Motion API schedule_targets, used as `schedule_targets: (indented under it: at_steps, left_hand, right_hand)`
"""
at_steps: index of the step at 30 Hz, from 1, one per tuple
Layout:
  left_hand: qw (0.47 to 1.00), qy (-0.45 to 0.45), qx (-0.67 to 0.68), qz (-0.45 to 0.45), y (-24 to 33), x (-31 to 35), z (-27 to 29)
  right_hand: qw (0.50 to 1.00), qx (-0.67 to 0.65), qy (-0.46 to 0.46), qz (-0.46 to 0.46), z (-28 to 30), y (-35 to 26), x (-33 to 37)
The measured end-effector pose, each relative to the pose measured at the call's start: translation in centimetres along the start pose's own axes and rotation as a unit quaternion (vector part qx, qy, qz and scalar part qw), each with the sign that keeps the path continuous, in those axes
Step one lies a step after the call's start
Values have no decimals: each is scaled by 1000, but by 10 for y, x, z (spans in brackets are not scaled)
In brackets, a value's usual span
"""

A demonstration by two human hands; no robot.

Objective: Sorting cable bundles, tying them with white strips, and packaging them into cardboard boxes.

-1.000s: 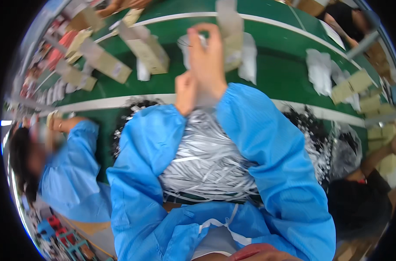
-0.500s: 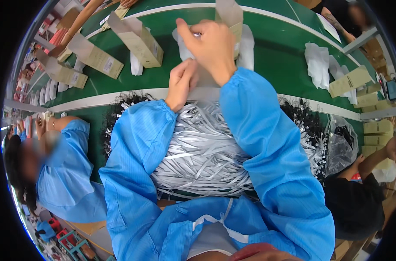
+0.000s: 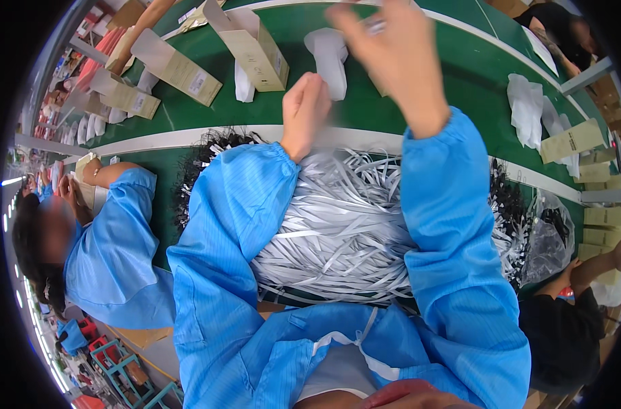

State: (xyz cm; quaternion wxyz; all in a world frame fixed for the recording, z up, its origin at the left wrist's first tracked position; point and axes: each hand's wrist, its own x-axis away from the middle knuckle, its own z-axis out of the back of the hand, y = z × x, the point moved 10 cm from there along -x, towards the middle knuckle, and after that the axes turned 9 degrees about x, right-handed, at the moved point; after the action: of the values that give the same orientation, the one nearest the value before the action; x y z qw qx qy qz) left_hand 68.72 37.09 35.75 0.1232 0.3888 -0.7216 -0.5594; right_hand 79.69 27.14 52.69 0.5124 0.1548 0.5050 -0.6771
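My left hand is closed in a fist above the near edge of the green work surface; whatever it holds, if anything, is hidden. Farther off and to the right, my right hand is raised and blurred, its thumb apart from the fingers, with part of it cut off by the upper edge. Between the hands lies a white wrapped item. Behind my right hand, a beige carton is mostly hidden. A large bundle of silvery-white strips lies below my hands, between my forearms.
Open beige cartons stand to the left, with a white wrapped item behind one. More white wrapped items and a carton lie right. A clear plastic bag sits beside the strips. Co-workers are on both sides and across.
My right hand has moved right and upward, away from my left hand, uncovering the white wrapped item. My left hand stays a fist. The whole view has shifted somewhat.
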Motion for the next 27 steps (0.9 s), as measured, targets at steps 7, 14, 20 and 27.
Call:
schedule_targets:
  at_steps: [7,14,20,27]
  left_hand:
    - [993,-41,-76,86,-20,2,-10]
    - [988,-27,-75,129,-32,1,-1]
    - [984,-36,-94,145,-34,1,-5]
    - [983,-39,-105,145,-35,0,-8]
  right_hand:
    - [952,231,183,-83,71,68,-2]
    - [970,162,-143,-108,50,90,-8]
    - [971,104,-217,-19,43,48,4]
    - [974,210,-78,-28,51,105,-11]
